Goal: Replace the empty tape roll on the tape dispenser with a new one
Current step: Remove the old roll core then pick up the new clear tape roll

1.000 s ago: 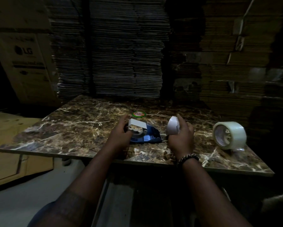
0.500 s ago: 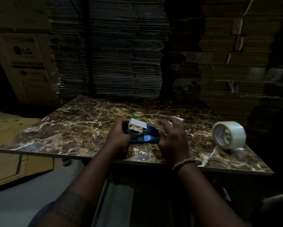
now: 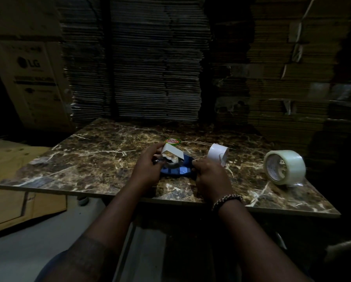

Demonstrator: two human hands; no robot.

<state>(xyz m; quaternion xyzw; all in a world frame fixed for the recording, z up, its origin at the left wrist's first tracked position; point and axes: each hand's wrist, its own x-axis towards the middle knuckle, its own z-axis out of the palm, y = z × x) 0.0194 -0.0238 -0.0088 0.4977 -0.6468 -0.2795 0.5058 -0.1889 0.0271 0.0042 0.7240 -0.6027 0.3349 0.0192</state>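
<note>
The right hand [image 3: 210,176] has let go of the empty white core [image 3: 218,154], now standing on the worktop [image 3: 89,159] just beside it; both grips now clamp the tape dispenser [image 3: 174,165], left hand [image 3: 148,169] included; the new roll [image 3: 284,169] waits well apart, so loading comes next.

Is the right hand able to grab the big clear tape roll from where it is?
Probably yes. The clear tape roll stands alone on the marble table, to the right of the right hand, with bare tabletop between them. That hand is touching the blue dispenser now.
</note>
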